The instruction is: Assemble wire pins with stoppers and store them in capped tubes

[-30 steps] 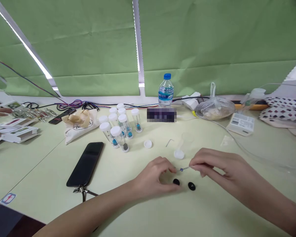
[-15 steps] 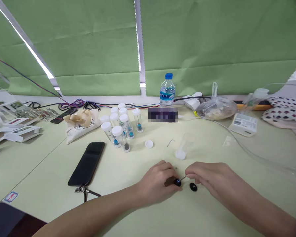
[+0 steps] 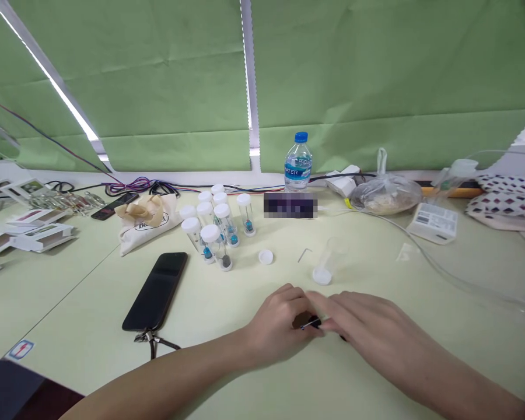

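My left hand is closed, thumb and fingers curled round a small black round piece. A thin metal rod with a bluish tip sticks out from that piece towards the left palm. Meeting it from the right, my right hand has thumb and forefinger closed at the same black piece; its fingertips are slightly blurred. Under the right hand a black disc lies on the table, mostly hidden. Just beyond the hands stands a clear tube with a white base.
Several clear tubes with white caps stand left of centre. A loose white cap and a hex key lie beyond the hands. A phone lies left, a water bottle stands behind, and a cable crosses the right side.
My right hand has moved left, up against my left hand, and now covers most of the black disc. The metal rod now points left from the black piece instead of towards the right hand.
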{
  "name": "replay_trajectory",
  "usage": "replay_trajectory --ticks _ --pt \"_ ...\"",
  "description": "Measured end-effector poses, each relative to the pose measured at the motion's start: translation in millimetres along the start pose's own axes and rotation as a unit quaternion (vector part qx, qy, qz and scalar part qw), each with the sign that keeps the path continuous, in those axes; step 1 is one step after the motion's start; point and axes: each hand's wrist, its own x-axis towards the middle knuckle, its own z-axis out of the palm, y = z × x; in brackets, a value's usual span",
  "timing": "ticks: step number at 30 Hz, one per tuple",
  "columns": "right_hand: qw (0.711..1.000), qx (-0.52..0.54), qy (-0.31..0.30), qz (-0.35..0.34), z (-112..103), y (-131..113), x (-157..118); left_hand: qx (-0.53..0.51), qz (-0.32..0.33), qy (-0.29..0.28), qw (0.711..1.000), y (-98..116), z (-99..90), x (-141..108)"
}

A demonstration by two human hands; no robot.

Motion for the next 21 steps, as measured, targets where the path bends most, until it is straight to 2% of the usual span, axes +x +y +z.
replay_trajectory --ticks 3,5,6,8,11,13,16,21 --pt "0.983 0.027 0.129 0.128 -5 16 3 -0.015 -0.033 -0.003 0.999 -2 0.4 0" --pt "0.944 0.063 0.227 0.231 -3 28 7 -0.023 -0.048 -0.001 0.999 -3 0.4 -1" --pt "0.926 0.088 0.255 0.263 0 33 10 -0.025 -0.053 0.002 0.998 -3 0.4 0" --pt "0.915 0.143 0.25 0.282 13 41 14 -0.026 -0.057 0.009 0.998 -4 0.2 0" --pt "0.918 0.188 0.176 0.3 37 48 18 -0.026 -0.061 0.01 0.998 -5 -1.1 1" --pt "0.911 0.2 0.156 0.324 48 53 18 -0.025 -0.062 0.003 0.998 -5 -2.5 1" --pt "0.904 0.197 0.177 0.336 51 66 16 -0.022 -0.062 -0.004 0.998 -5 -4.6 2" --pt "0.889 0.19 0.218 0.354 46 93 10 -0.032 -0.078 0.014 0.996 -9 -7.9 4"
